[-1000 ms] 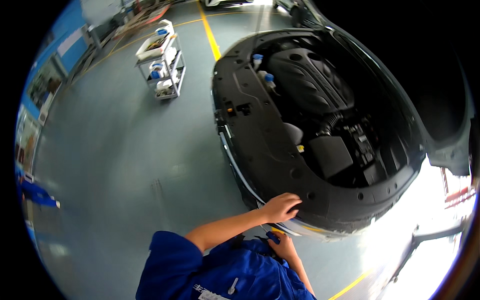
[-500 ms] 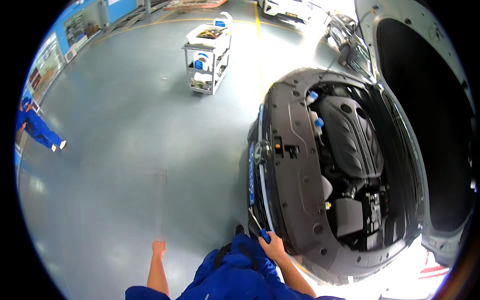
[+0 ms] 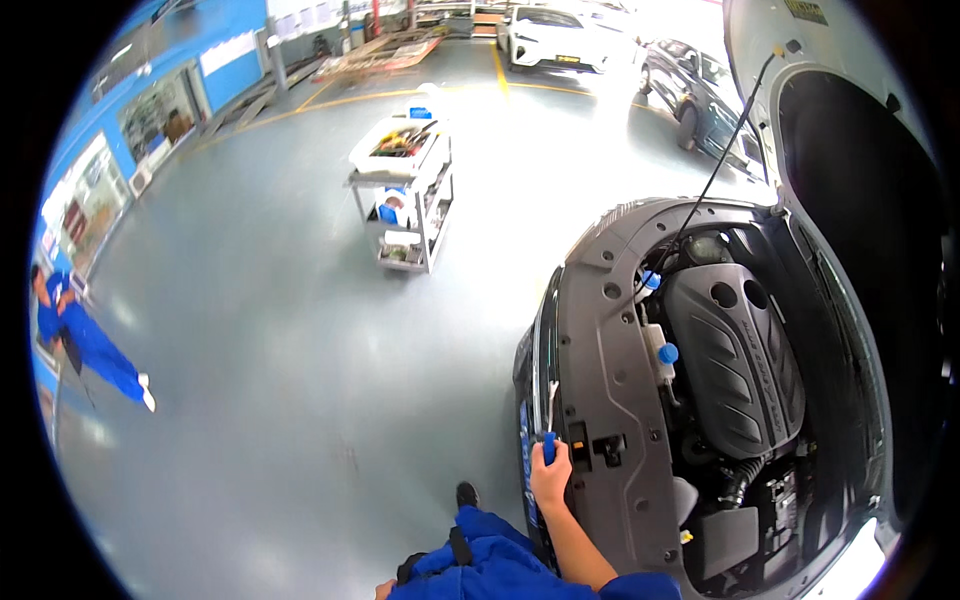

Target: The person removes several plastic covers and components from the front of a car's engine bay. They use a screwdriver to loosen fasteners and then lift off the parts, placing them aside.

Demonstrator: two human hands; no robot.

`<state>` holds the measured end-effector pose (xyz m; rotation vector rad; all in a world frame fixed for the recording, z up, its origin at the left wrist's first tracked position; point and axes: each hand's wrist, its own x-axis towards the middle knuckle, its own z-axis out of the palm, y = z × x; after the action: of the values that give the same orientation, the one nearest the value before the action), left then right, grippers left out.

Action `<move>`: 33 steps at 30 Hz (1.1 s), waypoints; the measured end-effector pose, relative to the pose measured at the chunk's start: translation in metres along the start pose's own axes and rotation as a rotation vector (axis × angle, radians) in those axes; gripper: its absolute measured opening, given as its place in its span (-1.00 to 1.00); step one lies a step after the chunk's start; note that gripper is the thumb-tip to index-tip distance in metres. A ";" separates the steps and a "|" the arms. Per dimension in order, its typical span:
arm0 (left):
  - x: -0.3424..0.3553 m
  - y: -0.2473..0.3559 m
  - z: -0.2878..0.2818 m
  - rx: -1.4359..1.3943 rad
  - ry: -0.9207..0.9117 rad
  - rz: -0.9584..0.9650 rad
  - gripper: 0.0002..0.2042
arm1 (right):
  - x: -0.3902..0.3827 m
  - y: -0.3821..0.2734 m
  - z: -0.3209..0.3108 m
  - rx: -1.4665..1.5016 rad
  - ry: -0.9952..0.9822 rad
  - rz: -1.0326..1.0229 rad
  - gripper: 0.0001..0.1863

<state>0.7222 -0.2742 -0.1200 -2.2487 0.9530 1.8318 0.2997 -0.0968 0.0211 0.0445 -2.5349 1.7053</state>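
Observation:
My right hand (image 3: pixel 550 482) is wrapped round the blue handle of a pry tool (image 3: pixel 549 448). Its thin metal shaft points away from me and ends in a light-coloured tip. The tool is over the front edge of a dark car, next to the black plastic panel (image 3: pixel 598 350) and its latch opening (image 3: pixel 608 450); whether it touches the car I cannot tell. Behind that panel lies the engine cover (image 3: pixel 735 360), with two blue-capped reservoirs beside it. Only a bit of my left hand (image 3: pixel 384 590) shows at the lower edge, its fingers hidden.
The raised hood (image 3: pixel 850 230) stands on the right, held by a prop rod (image 3: pixel 722 155). A grey tool cart (image 3: pixel 430 225) with a white tray of tools is ahead on the floor. A person in blue (image 3: pixel 90 335) stands at far left. Parked cars (image 3: pixel 555 40) are at the back.
I have stepped forward along the car's front. My right hand has carried the pry tool from beside the bumper to over its upper edge. My left hand has dropped mostly out of view.

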 end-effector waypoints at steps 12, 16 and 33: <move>0.100 0.357 0.108 -0.209 -0.025 0.276 -0.89 | 0.255 -0.038 0.139 -0.039 0.271 0.015 -0.70; 0.103 0.492 0.239 0.075 -0.194 0.432 -0.88 | 0.295 -0.051 0.191 -0.011 0.317 0.097 -0.68; -0.136 0.832 0.681 0.880 -1.554 0.685 -0.69 | 0.526 -0.150 0.325 -0.073 0.146 -0.040 -0.50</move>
<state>-0.2975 -0.5865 0.0718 0.2130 1.5429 1.9050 -0.2316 -0.4415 0.0844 -0.0329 -2.4695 1.5404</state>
